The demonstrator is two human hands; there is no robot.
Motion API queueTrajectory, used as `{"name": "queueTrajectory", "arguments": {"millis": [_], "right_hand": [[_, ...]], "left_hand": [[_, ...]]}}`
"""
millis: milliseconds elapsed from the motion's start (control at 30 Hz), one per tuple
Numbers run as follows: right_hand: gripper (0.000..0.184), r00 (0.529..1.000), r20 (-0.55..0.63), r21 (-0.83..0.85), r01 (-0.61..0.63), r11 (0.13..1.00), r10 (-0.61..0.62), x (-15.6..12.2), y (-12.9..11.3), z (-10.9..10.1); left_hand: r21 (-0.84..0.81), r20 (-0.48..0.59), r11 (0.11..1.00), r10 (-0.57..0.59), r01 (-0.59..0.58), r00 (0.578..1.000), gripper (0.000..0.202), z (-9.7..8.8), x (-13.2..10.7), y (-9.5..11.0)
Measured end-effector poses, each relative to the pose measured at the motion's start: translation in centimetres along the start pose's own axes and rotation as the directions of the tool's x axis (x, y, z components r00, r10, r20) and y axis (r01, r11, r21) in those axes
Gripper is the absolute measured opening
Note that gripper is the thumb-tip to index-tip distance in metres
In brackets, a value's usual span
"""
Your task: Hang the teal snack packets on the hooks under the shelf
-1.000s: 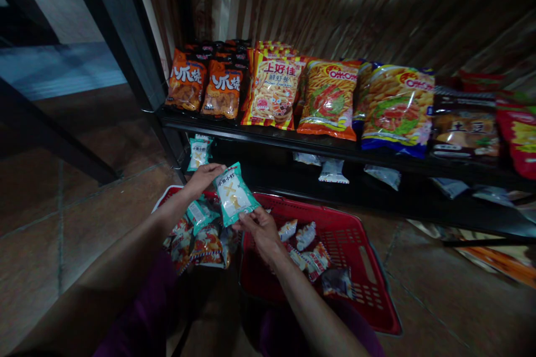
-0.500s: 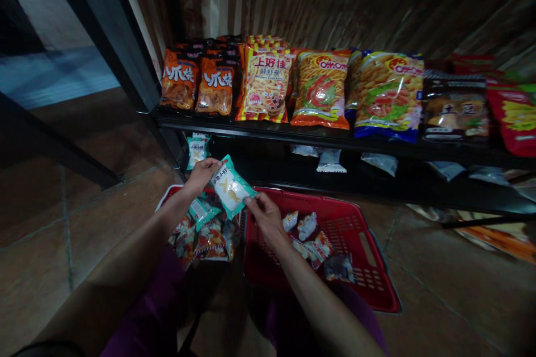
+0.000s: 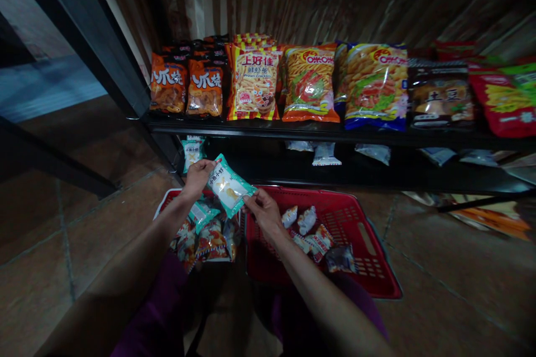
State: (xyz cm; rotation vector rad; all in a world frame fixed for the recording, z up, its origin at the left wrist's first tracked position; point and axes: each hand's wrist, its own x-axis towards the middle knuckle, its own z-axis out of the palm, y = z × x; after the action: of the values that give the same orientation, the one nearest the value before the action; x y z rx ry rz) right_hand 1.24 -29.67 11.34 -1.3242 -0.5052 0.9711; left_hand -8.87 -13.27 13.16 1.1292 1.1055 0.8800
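The teal packet [image 3: 228, 188] lies between both hands' fingers — long axis slanting down from left fingers to right, neither hand clearly nearer. The left hand [image 3: 198, 177] pinches its upper end, the right hand [image 3: 267, 213] its lower — forearms reaching forward, a red basket [image 3: 345, 212] beyond the right fingers.

The one head-worn camera looks forward and down from above the purple-clad legs [image 3: 153, 312], near enough that the forearms [image 3: 310, 273] loom from the bottom of view, with the left hand [image 3: 196, 179] and right hand [image 3: 265, 213] close to its middle. It faces the front edge of the black shelf [image 3: 251, 131], left corner in view, right end cut off, and sees the nearer red basket [image 3: 301, 196] from above.
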Motion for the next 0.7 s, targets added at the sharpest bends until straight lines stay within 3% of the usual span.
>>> {"name": "queueTrajectory", "arguments": {"millis": [167, 300, 433, 700], "right_hand": [[0.028, 0.999, 0.011, -0.03, 0.046, 0.999, -0.045, 0.0, 0.1, -0.1], [0.023, 0.995, 0.029, -0.106, 0.094, 0.99, -0.091, 0.1, 0.3, -0.5], [0.018, 0.989, 0.041, -0.207, 0.145, 0.967, -0.139, 0.3, 0.8, -0.9], [0.017, 0.98, 0.059, -0.353, 0.198, 0.914, -0.189, 0.2, 1.1, -1.4]], "left_hand": [[0.045, 0.039, 0.999, -0.003, 0.001, 0.999, 0.012, -0.2, 0.4, -0.3], [0.04, 0.168, 0.999, -0.036, 0.03, 0.985, 0.017, -0.7, 0.5, -0.1], [0.008, 0.27, 1.0, 0.004, -0.006, 0.963, 0.028, -1.1, 0.5, 0.2], [0.008, 0.278, 0.999, 0.036, -0.04, 0.96, 0.036, -1.0, 0.6, -0.2]]}}
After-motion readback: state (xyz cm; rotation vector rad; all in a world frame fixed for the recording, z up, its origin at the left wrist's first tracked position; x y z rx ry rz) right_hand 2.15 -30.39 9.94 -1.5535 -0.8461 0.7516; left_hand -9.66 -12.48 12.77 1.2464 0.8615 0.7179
